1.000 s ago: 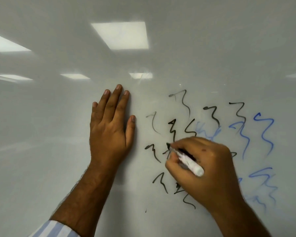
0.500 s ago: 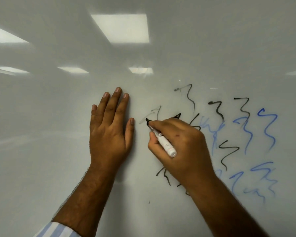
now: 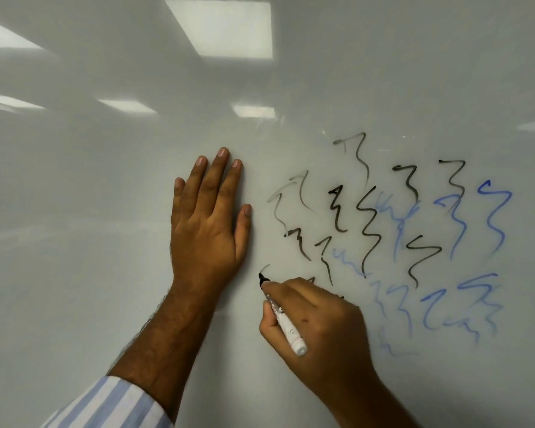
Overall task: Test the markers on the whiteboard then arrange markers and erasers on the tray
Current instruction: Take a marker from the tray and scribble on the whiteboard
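The marker [image 3: 283, 319], pinched in the fingers [image 3: 267, 319] of the right hand [image 3: 318, 329], has been brought down from the upper squiggles; its black tip is now set on the whiteboard [image 3: 90, 180] just below the flat left hand [image 3: 210, 217], whose straight fingers are pressed together. Another test stroke is judged begun; tray and erasers are unseen.

The left hand [image 3: 210, 217] lies flat, palm down, fingers straight and close together, thumb a little apart to the right. Its forearm runs down and to the left into a blue-and-white striped sleeve [image 3: 112, 403]. The right hand [image 3: 318, 322] sits lower and to the right, fingers curled in a writing grip, knuckles up. Its bare forearm leads off to the lower right.
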